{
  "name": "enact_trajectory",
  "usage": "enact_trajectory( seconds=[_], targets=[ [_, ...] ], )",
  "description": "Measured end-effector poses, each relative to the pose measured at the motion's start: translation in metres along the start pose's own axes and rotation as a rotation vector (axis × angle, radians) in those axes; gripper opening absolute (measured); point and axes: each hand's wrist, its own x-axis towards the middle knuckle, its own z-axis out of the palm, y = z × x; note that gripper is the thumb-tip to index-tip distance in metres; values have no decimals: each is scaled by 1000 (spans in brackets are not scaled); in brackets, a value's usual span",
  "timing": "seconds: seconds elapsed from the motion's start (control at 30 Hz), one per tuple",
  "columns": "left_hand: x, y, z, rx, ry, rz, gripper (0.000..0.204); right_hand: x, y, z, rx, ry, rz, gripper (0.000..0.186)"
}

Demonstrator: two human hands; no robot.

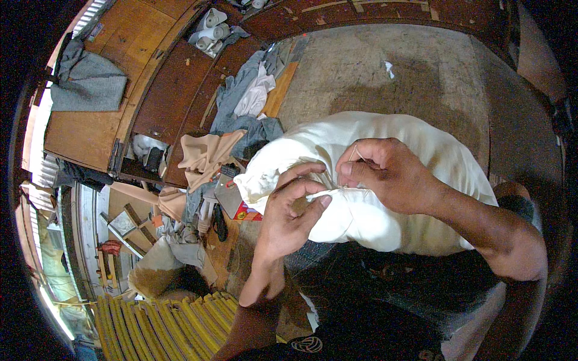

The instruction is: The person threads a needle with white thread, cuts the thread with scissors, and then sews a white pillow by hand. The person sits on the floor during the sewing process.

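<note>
A plump white stuffed cushion (415,135) lies across my lap, its fabric gathered along a seam between my hands. My left hand (282,219) is on its left part, thumb and fingers pinching a fold of the white fabric near the seam. Just to the right, my right hand (391,177) has its fingertips pressed together at the same seam. A thin pale thread (357,151) loops over the right fingers. Whether a needle is between those fingertips is too small to make out.
Brown wooden cabinets (174,96) line the left and back. Grey-blue cloths (241,84) and a peach cloth (208,157) lie heaped at the left. A yellow slatted piece (162,328) stands at lower left. A white scrap (389,70) lies on the worn floor (343,66).
</note>
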Motion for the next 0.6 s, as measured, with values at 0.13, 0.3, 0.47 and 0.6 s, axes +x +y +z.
enact_trajectory(
  seconds=[0.13, 0.3, 0.47, 0.6],
  targets=[
    [1, -1, 3, 3, 12, 35, 9, 0, 3, -1, 19, -23, -6, 20],
    [0, 0, 2, 27, 27, 65, 10, 0, 0, 0, 54, -3, -10, 21],
    [2, -6, 7, -11, 30, 70, 8, 0, 0, -2, 7, 2, 22, 21],
    [1, -4, 4, 35, 26, 69, 8, 1, 1, -2, 9, -10, -2, 21]
  ],
)
